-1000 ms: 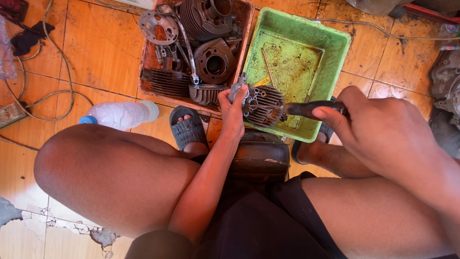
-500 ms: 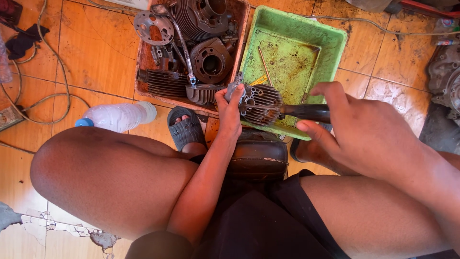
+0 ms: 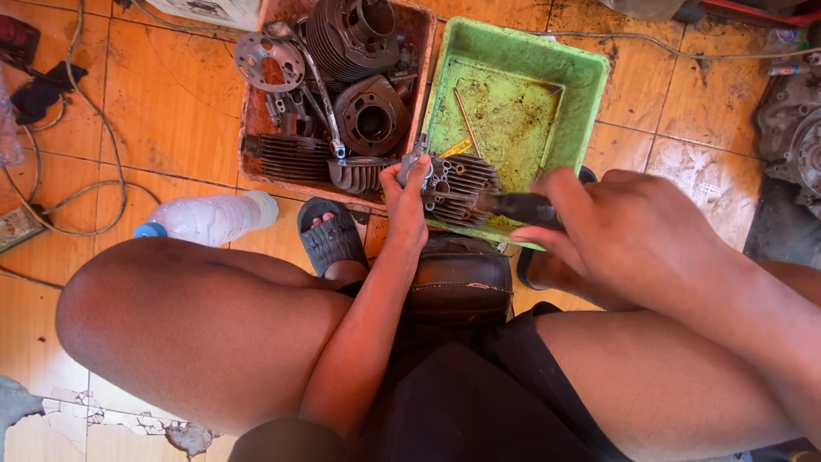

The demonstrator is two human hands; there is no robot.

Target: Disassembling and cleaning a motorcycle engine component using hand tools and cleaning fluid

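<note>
We sat low over an orange tiled floor [image 3: 171, 128], bare knees spread wide. Ahead of us lay a green plastic tray [image 3: 590, 85], grimy inside, and just left of it a reddish tray [image 3: 248, 128] heaped with dark finned engine parts [image 3: 359, 51]. A clear plastic bottle [image 3: 214, 218] with a blue cap lay on the tiles beside our left knee, near a grey sandal [image 3: 329, 235]. Between our legs sat a black padded stool [image 3: 457, 282]. The finned cylinder head [image 3: 457, 184] rested at the near edge of the green tray, overlapping its rim. Our left hand [image 3: 406, 201] was clamped on its left side, thumb and fingers curled over the fins. Our right hand [image 3: 633, 235] was closed around a black tool handle [image 3: 522, 207] whose tip touched the cylinder head.
</note>
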